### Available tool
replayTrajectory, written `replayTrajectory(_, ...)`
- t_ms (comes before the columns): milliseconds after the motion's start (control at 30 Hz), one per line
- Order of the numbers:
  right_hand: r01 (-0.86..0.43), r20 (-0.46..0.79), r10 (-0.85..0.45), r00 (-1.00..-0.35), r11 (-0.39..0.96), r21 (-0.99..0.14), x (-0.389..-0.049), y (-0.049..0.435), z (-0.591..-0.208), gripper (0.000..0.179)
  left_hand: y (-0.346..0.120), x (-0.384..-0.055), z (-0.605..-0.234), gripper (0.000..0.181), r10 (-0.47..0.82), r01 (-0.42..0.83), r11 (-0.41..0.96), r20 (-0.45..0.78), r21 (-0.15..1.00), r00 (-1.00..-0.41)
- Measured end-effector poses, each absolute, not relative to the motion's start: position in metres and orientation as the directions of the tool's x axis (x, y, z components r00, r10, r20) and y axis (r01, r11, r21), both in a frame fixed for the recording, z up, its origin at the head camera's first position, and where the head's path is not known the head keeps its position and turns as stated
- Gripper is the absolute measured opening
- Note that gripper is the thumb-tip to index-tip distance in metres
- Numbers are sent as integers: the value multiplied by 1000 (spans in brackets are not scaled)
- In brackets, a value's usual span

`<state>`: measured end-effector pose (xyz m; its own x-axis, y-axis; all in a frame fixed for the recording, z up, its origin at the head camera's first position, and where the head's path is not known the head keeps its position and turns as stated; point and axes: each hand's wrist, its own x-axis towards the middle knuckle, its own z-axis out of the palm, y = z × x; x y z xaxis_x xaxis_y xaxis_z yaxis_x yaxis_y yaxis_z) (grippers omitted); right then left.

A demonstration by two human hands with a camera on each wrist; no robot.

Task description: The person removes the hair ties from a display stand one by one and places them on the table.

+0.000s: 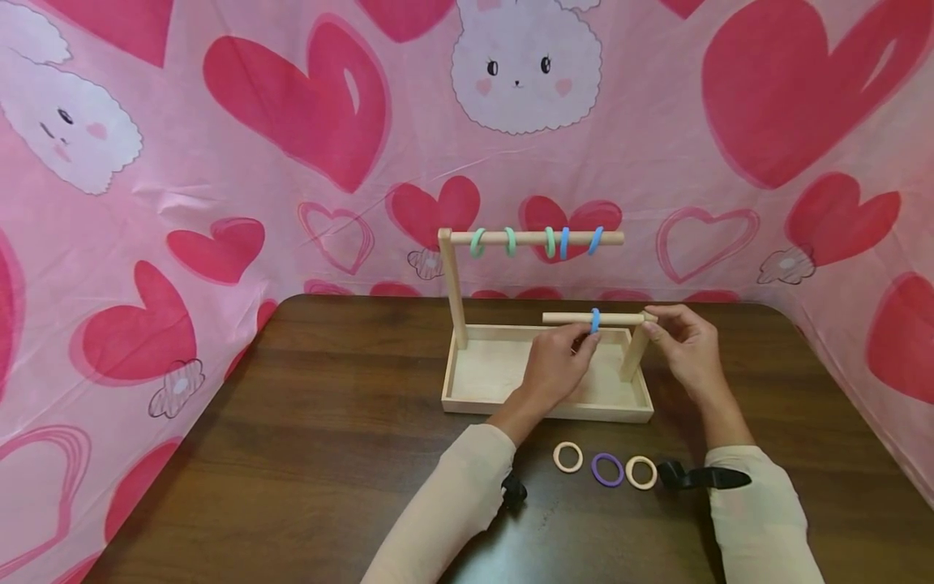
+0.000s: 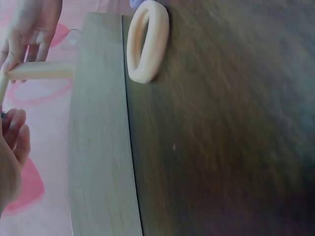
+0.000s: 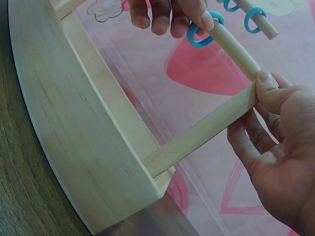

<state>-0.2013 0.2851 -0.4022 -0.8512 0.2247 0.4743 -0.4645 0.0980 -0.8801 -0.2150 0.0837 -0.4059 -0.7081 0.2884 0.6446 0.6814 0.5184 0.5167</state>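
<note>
A blue ring (image 1: pixel 595 321) is held around the lower bar (image 1: pixel 565 318) of a wooden stand, pinched between thumb and fingers of the left hand (image 1: pixel 552 363), at about 7 o'clock from it. At about 3 o'clock, the bar's joint with the short post (image 1: pixel 635 357) is pinched by the right hand (image 1: pixel 689 347).

The step seems to be the placing of this ring. It would best be kept square to the bar and slid lightly towards 3 o'clock, with the post steadied until the ring is released; tilting could make it bind.

Both posts are held within a shallow tray (image 1: pixel 511 410): the tall post (image 1: pixel 453 292) at 10 o'clock, the short one at 3. Part of the tray floor is hidden by the left hand. Three green rings (image 1: pixel 477 243) and two more blue rings (image 1: pixel 565 242) are carried on the upper bar (image 1: pixel 529 238), towards 12 o'clock. Outside the tray, at 5 o'clock, a purple ring (image 1: pixel 594 468) is flanked by two cream rings (image 1: pixel 556 459) on the table (image 1: pixel 328 422).
</note>
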Motion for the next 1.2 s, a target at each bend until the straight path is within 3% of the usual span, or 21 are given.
replayTrajectory(733,-467,494,243,-835,164,-869,-201,284,-402,30,63,-218,-409,15,258,682,487,655,546,-710)
replayTrajectory(1200,-466,484,238,-842,131,-875,-200,284,-402,33,57,-218,-408,15,251,676,482,651,558,-716)
